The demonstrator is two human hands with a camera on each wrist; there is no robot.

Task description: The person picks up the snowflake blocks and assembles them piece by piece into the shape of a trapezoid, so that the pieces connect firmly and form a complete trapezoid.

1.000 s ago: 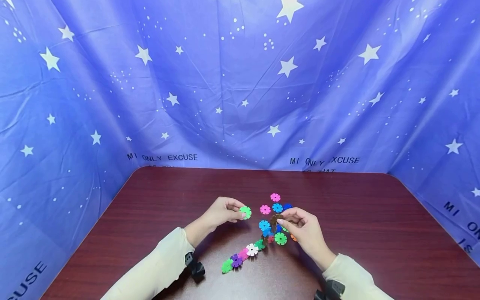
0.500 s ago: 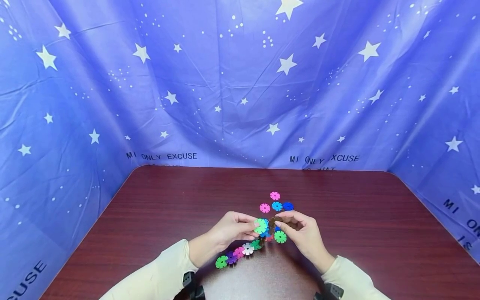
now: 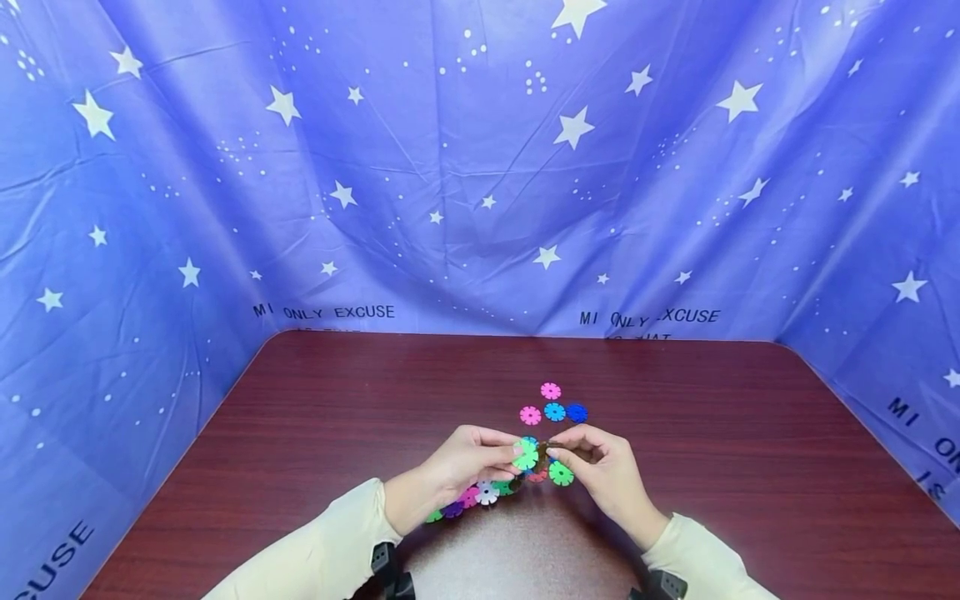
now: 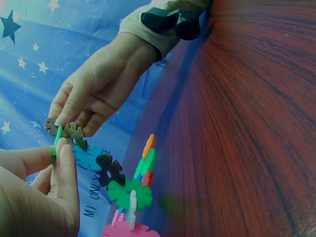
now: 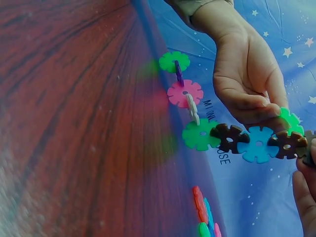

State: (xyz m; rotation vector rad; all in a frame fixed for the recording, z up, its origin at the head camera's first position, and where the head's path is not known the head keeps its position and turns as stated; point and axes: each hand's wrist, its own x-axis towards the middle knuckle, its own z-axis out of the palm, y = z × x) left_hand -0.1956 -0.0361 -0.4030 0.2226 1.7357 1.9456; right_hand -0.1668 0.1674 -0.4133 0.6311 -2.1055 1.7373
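My left hand (image 3: 472, 461) pinches a light green notched plastic disc (image 3: 527, 455) between thumb and fingers. Opposite it, my right hand (image 3: 609, 467) pinches the brown end of a chain of interlocked notched discs. From that end the chain runs through a brown disc (image 5: 287, 145), a blue disc (image 5: 259, 144), another brown one and a green disc (image 5: 201, 134). White, pink and purple discs follow, with a green disc (image 5: 174, 62) at the far end. In the right wrist view the held green disc overlaps the chain near its brown end. Part of the chain hides behind my left hand.
Beyond my hands lie loose discs on the dark red wooden table (image 3: 360, 383): two pink, a light blue (image 3: 554, 412) and a dark blue (image 3: 577, 413). A green disc (image 3: 561, 473) lies beside my right hand. A star-printed blue curtain (image 3: 450, 167) surrounds the table.
My left hand has moved right with the green disc, up to the brown end of the chain. The chain's lower part has swung left, while my right hand keeps its grip.
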